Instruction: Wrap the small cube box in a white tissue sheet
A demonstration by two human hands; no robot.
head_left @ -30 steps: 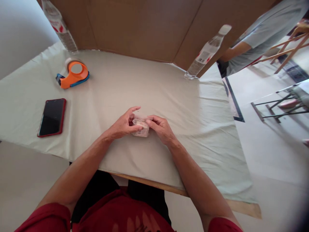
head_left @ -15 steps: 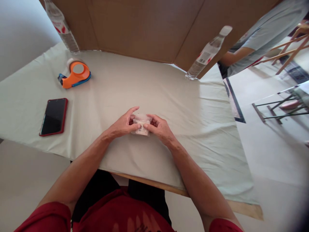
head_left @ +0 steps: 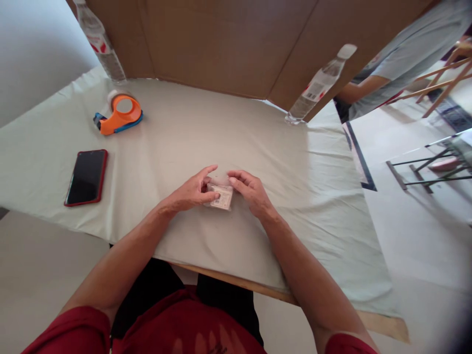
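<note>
A small flat packet, pale with fine print on its face, sits in a clear plastic wrapper just above the cloth. My left hand grips it from the left, thumb pressed on the printed face and index finger raised away. At the packet's upper right, my right hand has its thumb and index finger pinched together at the edge of the clear wrapper. The wrapper's loose upper part stretches between the two hands, though its exact outline is faint. What the packet contains cannot be seen.
An orange and blue tape dispenser and a red-cased phone lie left on the cloth-covered table. Plastic bottles stand before a cardboard panel. Beyond it, a person's grey sleeve shows right.
My right thumb has come off the packet's face, and the right fingers now pinch at its upper right edge. More of the printed face shows. The view has shifted slightly.
</note>
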